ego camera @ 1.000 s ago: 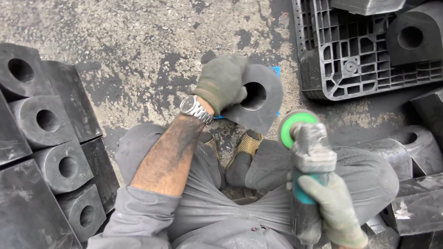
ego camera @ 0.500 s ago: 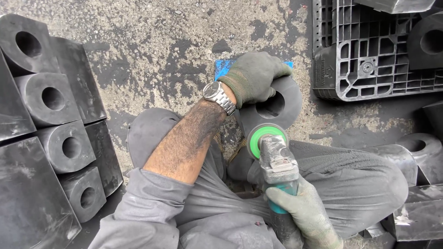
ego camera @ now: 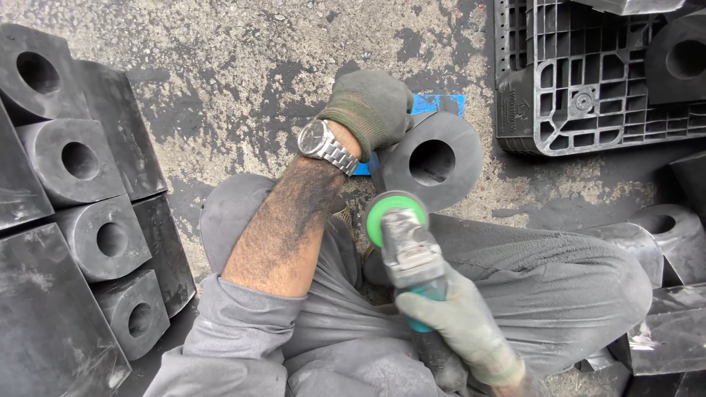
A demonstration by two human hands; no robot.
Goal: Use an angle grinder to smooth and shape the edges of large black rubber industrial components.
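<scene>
At the far left, a stack of black rubber blocks (ego camera: 81, 220), each with a round hole, stood on the stained concrete floor (ego camera: 243, 66). The gloved left hand (ego camera: 368, 106), a wristwatch (ego camera: 323, 145) on its wrist, gripped the top edge of a black rubber block (ego camera: 434, 165) lying between the knees, over a blue sheet (ego camera: 440, 103). Just below, the gloved right hand (ego camera: 456, 327) was closed around an angle grinder (ego camera: 404, 242), its green-rimmed disc just beside the block. A black plastic pallet (ego camera: 581, 95) lay at the upper right.
</scene>
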